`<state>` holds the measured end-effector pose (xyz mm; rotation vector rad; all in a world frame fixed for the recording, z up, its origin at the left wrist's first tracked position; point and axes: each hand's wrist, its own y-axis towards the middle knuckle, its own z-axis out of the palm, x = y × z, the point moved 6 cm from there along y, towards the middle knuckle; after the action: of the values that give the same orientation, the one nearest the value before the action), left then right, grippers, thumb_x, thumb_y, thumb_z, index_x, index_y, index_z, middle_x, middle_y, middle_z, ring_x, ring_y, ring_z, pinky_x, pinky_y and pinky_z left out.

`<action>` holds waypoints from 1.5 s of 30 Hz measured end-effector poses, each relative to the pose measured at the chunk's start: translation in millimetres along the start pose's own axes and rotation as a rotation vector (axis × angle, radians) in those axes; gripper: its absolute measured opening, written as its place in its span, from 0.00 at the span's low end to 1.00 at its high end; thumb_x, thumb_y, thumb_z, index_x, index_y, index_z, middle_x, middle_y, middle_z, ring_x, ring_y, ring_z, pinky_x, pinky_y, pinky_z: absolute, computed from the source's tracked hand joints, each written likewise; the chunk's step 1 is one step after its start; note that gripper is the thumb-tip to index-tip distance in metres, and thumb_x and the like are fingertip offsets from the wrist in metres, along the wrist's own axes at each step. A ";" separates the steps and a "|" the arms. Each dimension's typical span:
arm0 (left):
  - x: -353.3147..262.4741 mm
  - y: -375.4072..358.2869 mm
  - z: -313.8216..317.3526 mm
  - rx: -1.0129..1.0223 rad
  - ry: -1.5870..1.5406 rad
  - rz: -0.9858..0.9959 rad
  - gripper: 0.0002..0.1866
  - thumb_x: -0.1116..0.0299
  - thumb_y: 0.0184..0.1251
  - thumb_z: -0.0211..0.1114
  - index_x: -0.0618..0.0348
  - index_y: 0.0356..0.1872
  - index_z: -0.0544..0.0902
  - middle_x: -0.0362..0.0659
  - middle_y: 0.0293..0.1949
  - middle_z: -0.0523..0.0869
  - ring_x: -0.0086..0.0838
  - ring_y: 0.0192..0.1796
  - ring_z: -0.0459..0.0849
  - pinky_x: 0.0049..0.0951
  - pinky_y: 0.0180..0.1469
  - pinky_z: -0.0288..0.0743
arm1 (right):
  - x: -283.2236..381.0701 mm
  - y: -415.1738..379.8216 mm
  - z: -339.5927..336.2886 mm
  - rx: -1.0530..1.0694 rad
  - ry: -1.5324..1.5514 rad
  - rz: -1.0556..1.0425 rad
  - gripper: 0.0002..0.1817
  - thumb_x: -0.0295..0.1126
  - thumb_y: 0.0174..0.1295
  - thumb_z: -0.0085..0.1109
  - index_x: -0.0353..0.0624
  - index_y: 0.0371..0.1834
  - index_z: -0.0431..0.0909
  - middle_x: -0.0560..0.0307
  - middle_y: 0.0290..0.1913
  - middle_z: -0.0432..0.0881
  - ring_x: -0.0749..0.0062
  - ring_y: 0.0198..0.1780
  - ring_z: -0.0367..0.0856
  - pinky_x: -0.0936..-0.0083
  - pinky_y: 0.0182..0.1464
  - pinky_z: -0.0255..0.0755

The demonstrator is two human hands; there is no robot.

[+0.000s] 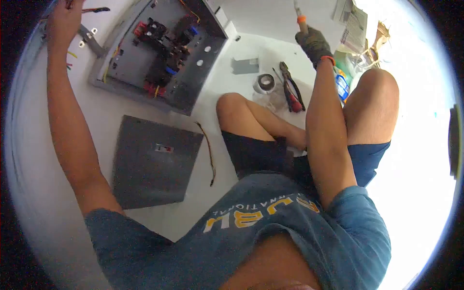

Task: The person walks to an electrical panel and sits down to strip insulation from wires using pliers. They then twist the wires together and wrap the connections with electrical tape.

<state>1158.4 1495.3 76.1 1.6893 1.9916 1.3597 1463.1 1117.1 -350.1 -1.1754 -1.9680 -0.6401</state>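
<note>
My bare left hand point(64, 21) reaches to the upper left edge, its fingers curled at the border of the view. A dark, reddish bit shows at the fingertips, and I cannot tell what it is. Beside that hand a black wire end point(99, 9) sticks out. My right hand point(314, 44), in a dark glove with an orange cuff, is closed around a slim tool point(302, 20) with a tan handle, orange collar and pale far end. Between my arms a grey metal electrical box point(203, 79) stands open, with black switchgear point(166, 53) and coloured wires inside.
A grey cover panel point(145, 179) lies on the white floor near a loose burnt-looking wire point(208, 152). Before my crossed legs lie black tape point(266, 81), pliers point(290, 84) and a small grey plate point(245, 65). Plastic packaging point(342, 84) sits by my right knee.
</note>
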 end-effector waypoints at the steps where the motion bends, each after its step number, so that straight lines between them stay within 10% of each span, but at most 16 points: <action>1: -4.0 -3.7 1.0 0.000 -0.011 -0.015 0.14 0.60 0.76 0.60 0.52 0.55 0.83 0.43 0.50 0.87 0.37 0.52 0.85 0.33 0.60 0.75 | -7.7 0.9 -0.4 -0.061 -0.238 -0.056 0.30 0.51 0.61 0.53 0.36 0.56 0.76 0.39 0.42 0.87 0.47 0.46 0.86 0.56 0.52 0.77; 6: -11.7 -15.8 -4.0 -0.090 -0.422 0.178 0.15 0.77 0.72 0.54 0.52 0.53 0.84 0.43 0.49 0.87 0.34 0.52 0.85 0.31 0.60 0.76 | -121.7 -42.4 129.9 -0.047 -0.205 0.005 0.34 0.54 0.64 0.50 0.59 0.74 0.62 0.40 0.59 0.81 0.41 0.56 0.81 0.49 0.60 0.73; 9: -46.9 -17.6 -41.2 -0.185 -0.360 -0.109 0.12 0.75 0.72 0.61 0.54 0.53 0.85 0.41 0.47 0.89 0.26 0.51 0.86 0.28 0.56 0.78 | -130.3 -57.0 156.2 0.088 -0.345 0.105 0.33 0.52 0.63 0.52 0.56 0.72 0.66 0.42 0.59 0.80 0.44 0.58 0.80 0.50 0.60 0.73; 15: -72.1 -26.4 -65.8 -0.185 -0.451 -0.145 0.23 0.74 0.61 0.69 0.51 0.59 0.81 0.48 0.46 0.88 0.39 0.47 0.88 0.36 0.54 0.80 | -136.0 -80.0 156.3 0.113 -0.545 0.240 0.30 0.53 0.60 0.57 0.47 0.62 0.75 0.44 0.55 0.82 0.49 0.57 0.80 0.54 0.59 0.74; 17: -115.1 -51.3 -97.2 -0.462 -0.151 -0.159 0.22 0.74 0.60 0.69 0.57 0.58 0.80 0.51 0.47 0.87 0.44 0.51 0.86 0.40 0.57 0.77 | -127.8 -81.5 155.5 0.048 -0.558 0.222 0.29 0.55 0.59 0.59 0.43 0.55 0.80 0.45 0.51 0.84 0.50 0.54 0.82 0.55 0.57 0.75; 21: -208.6 -153.8 -52.8 -0.419 -0.656 -0.419 0.19 0.74 0.59 0.68 0.63 0.54 0.81 0.50 0.50 0.86 0.40 0.56 0.84 0.40 0.62 0.74 | -84.7 -70.5 127.8 -0.111 -0.318 0.339 0.24 0.47 0.53 0.62 0.38 0.44 0.87 0.39 0.44 0.88 0.47 0.48 0.87 0.55 0.52 0.80; 25: -312.7 -245.4 160.9 0.273 -1.357 -0.973 0.41 0.49 0.59 0.76 0.61 0.68 0.71 0.56 0.64 0.76 0.42 0.67 0.75 0.40 0.69 0.67 | 28.7 -57.9 111.2 -0.090 -0.251 -0.020 0.22 0.43 0.54 0.62 0.39 0.47 0.80 0.41 0.38 0.86 0.45 0.44 0.85 0.54 0.48 0.78; 28: -337.9 -227.6 205.6 0.369 -1.240 -1.028 0.58 0.35 0.52 0.74 0.59 0.77 0.59 0.57 0.75 0.62 0.44 0.78 0.58 0.40 0.76 0.56 | 117.1 -73.4 95.7 -0.241 -0.087 -0.437 0.21 0.43 0.60 0.62 0.37 0.47 0.78 0.43 0.36 0.83 0.42 0.38 0.81 0.53 0.43 0.76; 33: -330.0 -177.9 177.9 0.361 -2.558 -1.005 0.29 0.50 0.69 0.66 0.55 0.65 0.73 0.47 0.47 0.86 0.37 0.49 0.87 0.40 0.57 0.80 | 212.4 -120.8 32.2 -0.055 0.161 -0.765 0.21 0.47 0.63 0.63 0.39 0.44 0.80 0.42 0.38 0.85 0.44 0.42 0.84 0.54 0.44 0.76; 35: -312.9 -178.2 137.4 0.352 -2.584 -0.920 0.27 0.53 0.67 0.68 0.53 0.62 0.73 0.44 0.48 0.85 0.31 0.45 0.86 0.34 0.52 0.79 | 227.0 -135.3 23.5 0.343 0.303 -0.601 0.19 0.43 0.62 0.64 0.37 0.46 0.81 0.44 0.38 0.87 0.51 0.40 0.86 0.61 0.45 0.77; 38: -302.5 -193.6 83.5 0.249 -2.417 -1.125 0.31 0.61 0.63 0.73 0.55 0.65 0.70 0.46 0.51 0.82 0.32 0.47 0.83 0.31 0.53 0.77 | 240.7 -150.4 0.9 0.347 0.362 -0.569 0.17 0.39 0.61 0.65 0.38 0.47 0.82 0.48 0.38 0.87 0.58 0.38 0.87 0.66 0.44 0.77; 39: -291.0 -206.2 67.9 0.375 -1.919 -1.057 0.35 0.64 0.62 0.73 0.57 0.68 0.65 0.47 0.52 0.80 0.34 0.51 0.82 0.34 0.56 0.75 | 248.0 -148.8 -6.2 0.237 0.505 -0.701 0.13 0.35 0.61 0.65 0.40 0.46 0.83 0.51 0.36 0.87 0.62 0.35 0.86 0.69 0.43 0.78; 42: -291.4 -270.4 56.0 0.412 -1.057 -0.781 0.47 0.70 0.60 0.71 0.60 0.76 0.50 0.50 0.56 0.75 0.40 0.60 0.75 0.39 0.64 0.70 | 280.2 -145.5 -23.7 0.149 0.290 -0.692 0.19 0.40 0.64 0.60 0.43 0.54 0.79 0.47 0.45 0.86 0.52 0.46 0.86 0.62 0.50 0.78; 45: -326.7 -332.2 38.2 0.705 -1.237 -1.078 0.35 0.74 0.56 0.67 0.59 0.65 0.61 0.47 0.48 0.76 0.34 0.48 0.79 0.34 0.48 0.75 | 307.6 -123.0 -5.4 0.252 0.253 -0.737 0.21 0.41 0.66 0.55 0.45 0.59 0.77 0.43 0.55 0.83 0.47 0.57 0.81 0.57 0.58 0.74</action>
<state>1065.6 1258.7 -316.3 0.7850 1.9122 -0.6707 1262.3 1216.7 -106.2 -0.1751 -2.1567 -0.8199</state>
